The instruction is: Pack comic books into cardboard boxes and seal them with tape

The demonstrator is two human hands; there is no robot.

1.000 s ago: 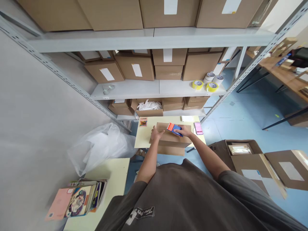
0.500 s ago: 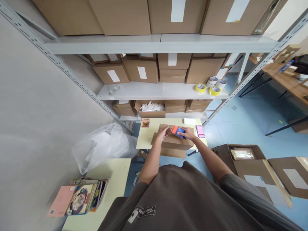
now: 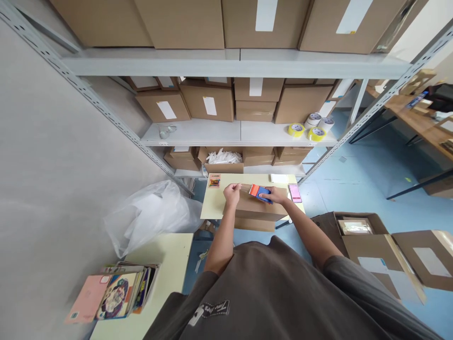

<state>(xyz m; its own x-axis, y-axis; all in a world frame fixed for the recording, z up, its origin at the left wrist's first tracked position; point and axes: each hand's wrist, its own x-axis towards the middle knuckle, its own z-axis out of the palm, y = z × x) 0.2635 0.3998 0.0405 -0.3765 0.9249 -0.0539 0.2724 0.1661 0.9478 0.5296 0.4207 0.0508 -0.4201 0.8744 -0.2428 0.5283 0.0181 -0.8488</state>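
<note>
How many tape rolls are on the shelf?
4, at the right end of the shelf: left yellow roll, right yellow roll, left white roll and right white roll behind. Boxes may hide more.

Yellow table [image 3: 212, 208] bears cardboard box [image 3: 255, 210], pink pad [image 3: 295, 193], card [image 3: 214, 181].

Cardboard boxes [image 3: 208, 101] sitting on a metal shelf [image 3: 198, 133], tape rolls [image 3: 307, 130] lying at its right end, a plastic bag [image 3: 152, 212] slumping beside the desk [image 3: 212, 208], picture books [image 3: 116, 295] lying stacked at lower left, an open carton [image 3: 357, 231] standing on the floor [image 3: 354, 179]
</note>
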